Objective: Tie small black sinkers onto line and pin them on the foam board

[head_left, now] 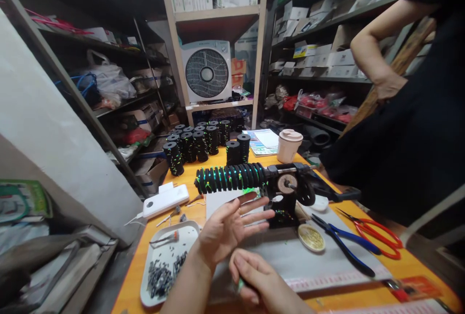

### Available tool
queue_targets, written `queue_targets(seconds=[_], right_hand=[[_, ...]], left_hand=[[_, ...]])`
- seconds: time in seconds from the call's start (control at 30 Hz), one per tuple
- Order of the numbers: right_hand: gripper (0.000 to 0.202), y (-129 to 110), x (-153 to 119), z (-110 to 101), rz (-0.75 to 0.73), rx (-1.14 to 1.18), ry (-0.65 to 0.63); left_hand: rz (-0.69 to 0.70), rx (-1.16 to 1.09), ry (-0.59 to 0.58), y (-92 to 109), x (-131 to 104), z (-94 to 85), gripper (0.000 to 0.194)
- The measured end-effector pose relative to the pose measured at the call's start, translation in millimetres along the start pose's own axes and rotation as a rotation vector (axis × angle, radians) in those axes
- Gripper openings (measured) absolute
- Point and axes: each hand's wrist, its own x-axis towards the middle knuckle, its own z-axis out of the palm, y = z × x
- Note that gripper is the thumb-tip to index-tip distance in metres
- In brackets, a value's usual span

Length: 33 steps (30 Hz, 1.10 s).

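My left hand (232, 227) is open, palm up and fingers spread, just below a black ribbed roller (230, 178) wound with green and blue bits. That roller is mounted level on a dark hand-cranked winder (286, 193). Below the left palm, my right hand (252, 275) is closed, its fingers curled around something small; only a greenish edge shows. A white tray (148, 290) left of my forearm holds small dark pieces and an orange-tipped tool (170, 237). A round dish of gold bits (311, 238) lies to the right.
Blue-handled pliers (345, 243) and red-handled scissors (378, 234) lie at right. Several black spools (199, 144) stand at the back, near a lidded cup (289, 146). A white power bank (166, 201) is at left. A person (410, 125) stands at right; a box fan (207, 71) faces me.
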Motion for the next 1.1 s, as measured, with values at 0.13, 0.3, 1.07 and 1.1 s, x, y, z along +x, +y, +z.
queue_targets(seconds=[0.13,0.3,1.07,1.1], right_hand=[[0.055,9.5,-9.2,-11.0,0.042,-0.076,0.021],[0.054,8.0,-23.4,-22.6,0.025,-0.192,0.046],[0.024,-225.7,81.2,-71.8,-0.325,-1.524,0.031],[0.027,-229.4,89.4,-78.0,-0.267,-1.525,-0.038]], left_hand=[[0.002,0.012,-0.035,-6.3,-1.7,-3.0,0.032],[0.018,0.04,0.015,-15.7,-1.2,-5.3,0.029],[0.075,0.251,0.21,-44.5,4.7,-20.4,0.049],[0.081,0.263,0.224,-46.0,6.6,-20.8,0.051]])
